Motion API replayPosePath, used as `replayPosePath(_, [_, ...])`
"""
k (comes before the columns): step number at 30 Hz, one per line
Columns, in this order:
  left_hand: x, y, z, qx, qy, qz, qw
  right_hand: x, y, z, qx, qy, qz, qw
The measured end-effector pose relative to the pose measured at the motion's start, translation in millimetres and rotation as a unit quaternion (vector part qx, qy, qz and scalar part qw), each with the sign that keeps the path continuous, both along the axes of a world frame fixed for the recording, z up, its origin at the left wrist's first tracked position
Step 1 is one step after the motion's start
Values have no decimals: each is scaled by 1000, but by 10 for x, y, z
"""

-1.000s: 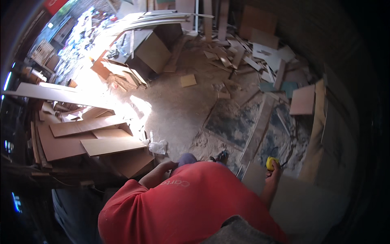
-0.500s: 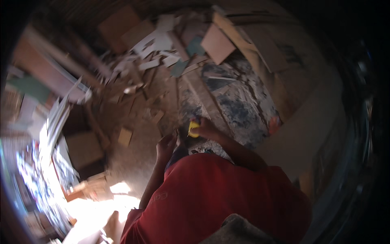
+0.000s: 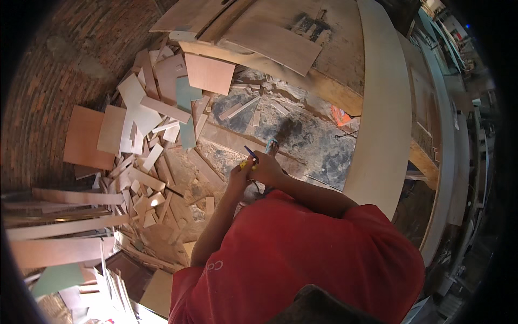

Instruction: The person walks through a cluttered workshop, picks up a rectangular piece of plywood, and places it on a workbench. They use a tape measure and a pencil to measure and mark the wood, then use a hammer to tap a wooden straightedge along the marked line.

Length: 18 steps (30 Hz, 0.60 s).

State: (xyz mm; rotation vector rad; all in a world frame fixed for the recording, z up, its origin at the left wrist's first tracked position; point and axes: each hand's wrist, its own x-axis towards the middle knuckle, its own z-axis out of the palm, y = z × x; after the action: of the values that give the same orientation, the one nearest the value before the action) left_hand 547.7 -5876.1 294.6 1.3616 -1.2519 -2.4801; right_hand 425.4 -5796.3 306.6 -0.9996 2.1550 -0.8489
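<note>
My two hands meet in front of the red shirt, with fingers closed. Between my left hand (image 3: 238,177) and the other shows a small yellow tape measure (image 3: 243,164), mostly covered by fingers; its exact shape is hard to see. From the fingers of my right hand (image 3: 265,169) a slim dark blue pen (image 3: 250,152) sticks out, slanting up to the left. Beyond the hands, a foot (image 3: 272,147) with a light blue strap stands on the dusty floor.
Wood offcuts (image 3: 145,178) lie heaped on the left by a brick wall (image 3: 65,75). A workbench (image 3: 334,89) with sheets on it stands ahead. A long pale board (image 3: 380,124) runs along my right. An orange thing (image 3: 340,116) lies under the bench edge.
The view has turned toward the right, bringing the bench and long board further in. My hands, apart before, have come together around the yellow tape measure; the blue pen now shows.
</note>
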Motion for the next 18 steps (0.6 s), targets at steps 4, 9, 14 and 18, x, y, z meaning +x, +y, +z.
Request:
replayPosePath(4, [-750,-653,-133,104,127,23,986,-720,-530,-202,-79,-30,20,996])
replayPosePath(9, [-1672,-1212,172,106,168,43,979,-1715,-1149,4,-62,-93,49,992])
replayPosePath(14, [-2583,-1570,299,95,93,7,991,-2607,-1446,187,-3,-90,9,996])
replayPosePath(18, [-3144,-1800,173,122,115,-43,985,-2972,-1561,219,-37,-87,-119,988])
